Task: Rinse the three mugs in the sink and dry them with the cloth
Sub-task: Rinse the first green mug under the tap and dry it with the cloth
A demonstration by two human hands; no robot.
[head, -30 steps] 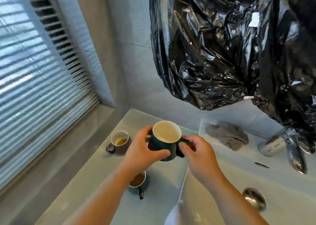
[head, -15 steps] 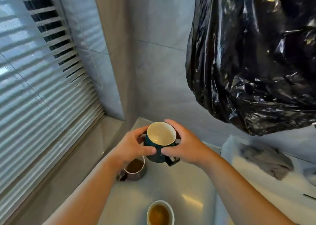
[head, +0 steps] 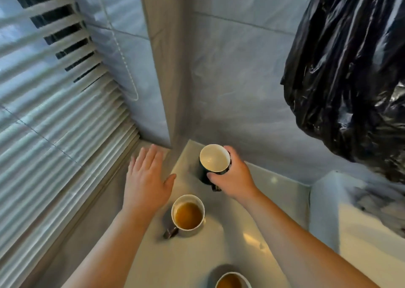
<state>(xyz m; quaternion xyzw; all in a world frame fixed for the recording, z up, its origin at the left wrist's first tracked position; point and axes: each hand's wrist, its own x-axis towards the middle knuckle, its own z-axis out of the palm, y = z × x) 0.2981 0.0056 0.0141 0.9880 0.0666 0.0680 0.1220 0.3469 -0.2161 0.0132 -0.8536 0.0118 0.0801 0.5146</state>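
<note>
Your right hand (head: pixel 234 178) grips the dark green mug (head: pixel 213 158) from its right side. The fingers wrap over the rim at the back, the thumb lies across the front wall, and the handle sticks out under the palm. The mug is upright, its white inside empty, at the back corner of the counter (head: pixel 230 239) near the tiled wall. I can't tell whether its base is on the counter or just above it.

Your left hand (head: pixel 146 182) holds nothing. It is flat with the fingers spread, left of the green mug and apart from it, over the counter's left edge by the blinds (head: pixel 54 116).

A second mug (head: pixel 188 215) with brown liquid stands on the counter between your forearms, nearer you than the green one, handle pointing lower left. A third mug (head: pixel 232 281), also with brown liquid, is cut off at the bottom edge.

The sink (head: pixel 350 239) is at right. The grey cloth (head: pixel 381 197) lies on its far rim, blurred, well away from both hands. A black plastic bag (head: pixel 350 79) hangs at upper right.
</note>
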